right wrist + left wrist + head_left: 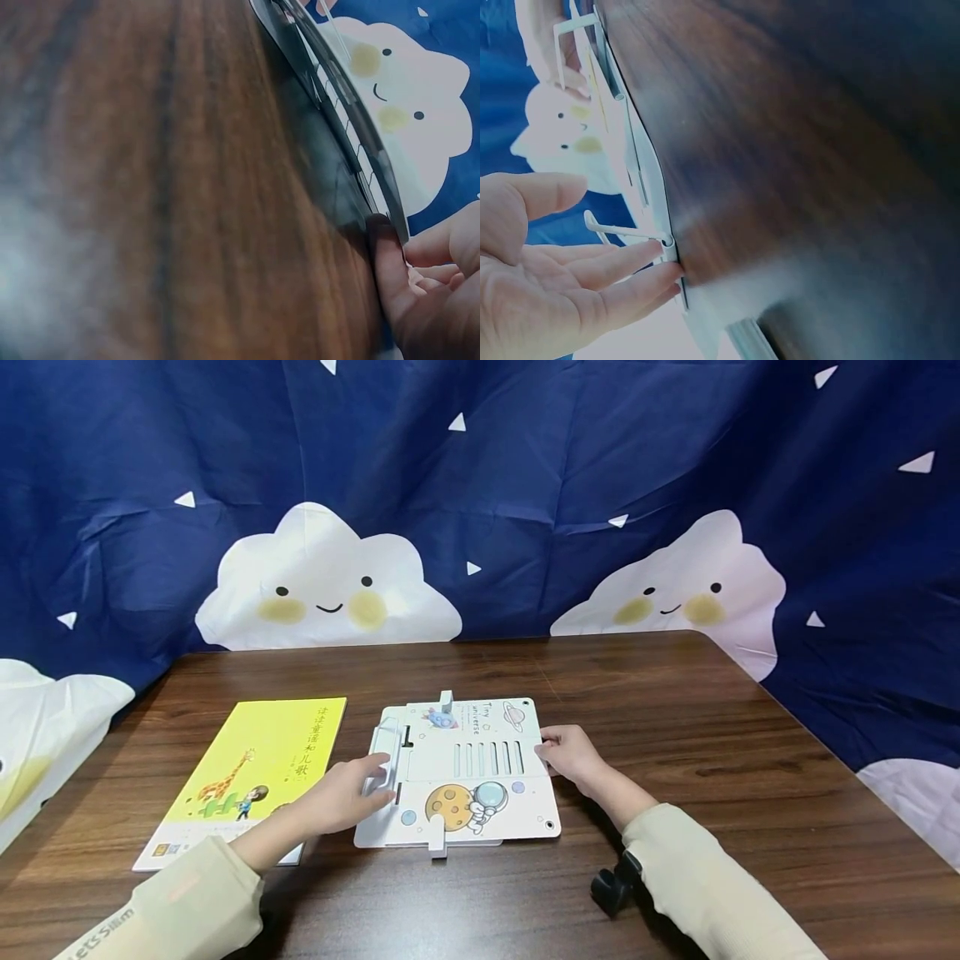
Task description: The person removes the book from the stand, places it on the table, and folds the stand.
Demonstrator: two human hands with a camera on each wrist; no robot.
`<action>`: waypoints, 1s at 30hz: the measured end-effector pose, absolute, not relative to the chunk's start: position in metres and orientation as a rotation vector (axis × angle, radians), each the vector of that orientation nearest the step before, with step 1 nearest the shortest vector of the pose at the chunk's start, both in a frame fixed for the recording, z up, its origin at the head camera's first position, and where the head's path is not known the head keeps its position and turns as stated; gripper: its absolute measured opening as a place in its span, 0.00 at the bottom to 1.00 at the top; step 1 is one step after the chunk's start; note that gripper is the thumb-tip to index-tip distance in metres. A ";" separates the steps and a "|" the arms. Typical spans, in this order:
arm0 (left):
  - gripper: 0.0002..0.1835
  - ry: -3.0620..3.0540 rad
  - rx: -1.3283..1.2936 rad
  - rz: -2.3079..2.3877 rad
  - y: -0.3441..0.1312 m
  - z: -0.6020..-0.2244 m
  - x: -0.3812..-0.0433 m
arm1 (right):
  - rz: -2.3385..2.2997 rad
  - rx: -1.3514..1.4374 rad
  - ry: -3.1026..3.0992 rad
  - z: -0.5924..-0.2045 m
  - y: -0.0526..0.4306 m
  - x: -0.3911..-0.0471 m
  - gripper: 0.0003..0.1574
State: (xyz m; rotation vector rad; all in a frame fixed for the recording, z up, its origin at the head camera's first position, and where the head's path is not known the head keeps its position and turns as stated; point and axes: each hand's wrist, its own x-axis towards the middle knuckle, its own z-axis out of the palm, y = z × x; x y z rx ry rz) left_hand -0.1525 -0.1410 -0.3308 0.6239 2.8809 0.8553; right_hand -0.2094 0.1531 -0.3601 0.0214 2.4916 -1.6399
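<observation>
A white book stand point(420, 768) printed with an astronaut, a planet and "Tiny universe" lies folded nearly flat on the table. My right hand point(573, 756) pinches its right edge; in the right wrist view the stand's edge point(379, 161) sits between thumb and fingers. At the left edge, my left hand point(345, 797) has its thumb and fingers spread around a white bracket point(386, 739). In the left wrist view the fingertips of the left hand point(570, 289) touch the stand by the foot of that bracket point(622, 230). Two white page clips point(438, 837) stick out at its near and far edges.
Left of the stand lies a yellow book point(277, 752) with a giraffe on its cover, partly behind the left forearm. A small black object point(611, 893) shows beside the right sleeve. A blue curtain point(510, 468) with clouds hangs behind the brown wooden table point(675, 718).
</observation>
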 end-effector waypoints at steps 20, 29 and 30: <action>0.24 2.992 0.753 0.663 -0.138 -0.335 -0.151 | -1.621 0.027 2.515 -0.364 0.154 -0.212 0.19; 0.22 3.076 0.895 0.542 -0.139 -0.338 -0.153 | -1.635 0.009 2.545 -0.364 0.155 -0.210 0.18; 0.22 3.084 0.909 0.528 -0.139 -0.339 -0.153 | -1.632 0.008 2.549 -0.364 0.155 -0.210 0.18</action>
